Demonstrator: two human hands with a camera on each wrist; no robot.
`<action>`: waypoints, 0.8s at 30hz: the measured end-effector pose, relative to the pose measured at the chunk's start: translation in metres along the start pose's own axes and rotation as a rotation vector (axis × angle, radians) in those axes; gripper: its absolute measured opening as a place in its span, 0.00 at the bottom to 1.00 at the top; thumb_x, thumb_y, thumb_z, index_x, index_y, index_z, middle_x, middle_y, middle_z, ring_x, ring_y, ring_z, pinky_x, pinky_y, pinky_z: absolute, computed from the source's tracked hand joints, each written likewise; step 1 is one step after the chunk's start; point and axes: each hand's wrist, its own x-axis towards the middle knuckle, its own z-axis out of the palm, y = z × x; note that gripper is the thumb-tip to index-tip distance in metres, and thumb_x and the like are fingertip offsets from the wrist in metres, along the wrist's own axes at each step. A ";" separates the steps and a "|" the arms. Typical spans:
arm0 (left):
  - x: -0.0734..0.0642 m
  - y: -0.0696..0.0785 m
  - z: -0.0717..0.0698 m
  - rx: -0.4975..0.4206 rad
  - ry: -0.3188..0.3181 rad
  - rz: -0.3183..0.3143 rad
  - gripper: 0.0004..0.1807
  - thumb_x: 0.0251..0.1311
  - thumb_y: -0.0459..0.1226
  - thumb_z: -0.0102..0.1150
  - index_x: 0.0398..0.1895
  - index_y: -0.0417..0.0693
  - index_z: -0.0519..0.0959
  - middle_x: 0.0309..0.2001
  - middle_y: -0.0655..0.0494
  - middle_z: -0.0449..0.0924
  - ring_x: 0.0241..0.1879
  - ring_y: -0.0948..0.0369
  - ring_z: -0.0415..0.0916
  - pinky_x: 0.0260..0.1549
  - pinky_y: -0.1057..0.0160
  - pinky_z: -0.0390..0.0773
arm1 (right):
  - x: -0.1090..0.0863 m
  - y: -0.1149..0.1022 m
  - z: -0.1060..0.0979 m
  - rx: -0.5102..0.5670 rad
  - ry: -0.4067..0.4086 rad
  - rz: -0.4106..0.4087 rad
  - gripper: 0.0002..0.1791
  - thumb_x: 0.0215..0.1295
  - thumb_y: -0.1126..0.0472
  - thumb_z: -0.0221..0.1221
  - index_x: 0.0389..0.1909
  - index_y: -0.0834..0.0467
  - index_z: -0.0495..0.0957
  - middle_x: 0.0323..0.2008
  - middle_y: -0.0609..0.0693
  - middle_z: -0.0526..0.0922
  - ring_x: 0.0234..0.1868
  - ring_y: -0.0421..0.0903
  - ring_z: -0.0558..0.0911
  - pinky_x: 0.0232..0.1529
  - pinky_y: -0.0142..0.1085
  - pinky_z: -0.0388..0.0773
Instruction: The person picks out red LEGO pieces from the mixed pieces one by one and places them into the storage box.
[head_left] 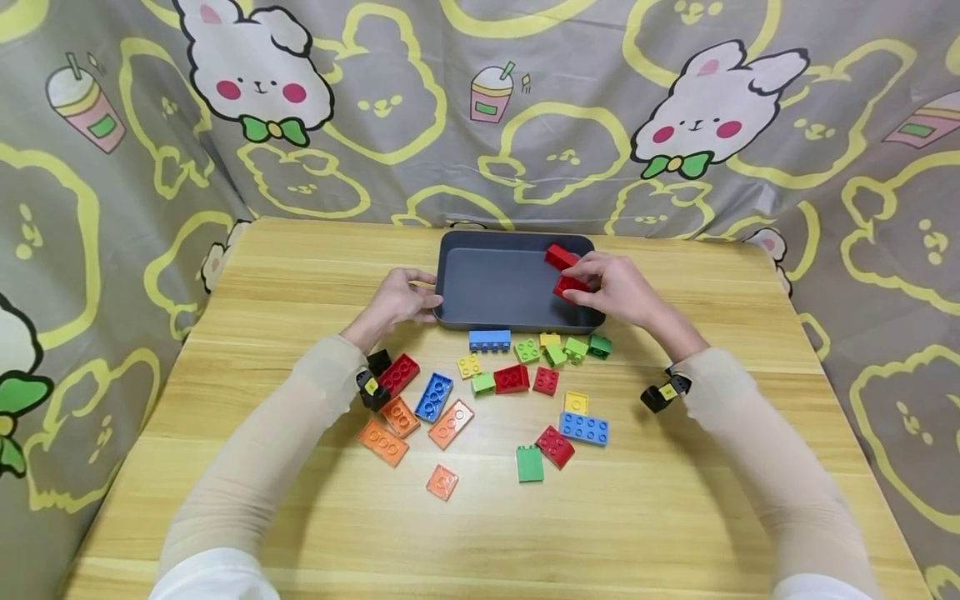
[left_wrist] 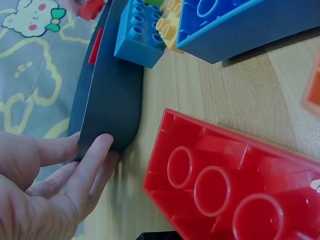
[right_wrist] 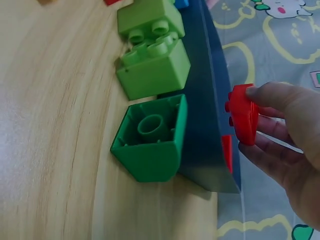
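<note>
A dark grey tray [head_left: 491,287] lies at the back of the table. My left hand [head_left: 401,298] grips its left end, and in the left wrist view the fingers [left_wrist: 95,165] rest against the wall near the corner. Over the tray's right side, my right hand [head_left: 621,287] pinches a red toy brick [right_wrist: 243,114] between thumb and fingers. Another red brick [head_left: 559,256] lies inside the tray, near the far right corner; only a sliver of red shows past the tray wall in the right wrist view.
In front of the tray lie a blue brick [head_left: 489,340], light green bricks and a dark green brick [right_wrist: 150,140]. Nearer are a red brick [left_wrist: 235,180], orange bricks [head_left: 383,442], a blue brick [head_left: 584,428] and a green brick [head_left: 529,463]. A patterned curtain [head_left: 420,108] hangs behind the table.
</note>
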 end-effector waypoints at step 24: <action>-0.001 0.001 0.000 -0.010 -0.008 0.002 0.30 0.71 0.27 0.62 0.75 0.38 0.69 0.66 0.33 0.78 0.58 0.40 0.84 0.52 0.55 0.93 | 0.021 0.017 0.016 -0.106 -0.094 0.107 0.18 0.65 0.58 0.74 0.52 0.63 0.88 0.50 0.61 0.91 0.44 0.56 0.83 0.49 0.51 0.86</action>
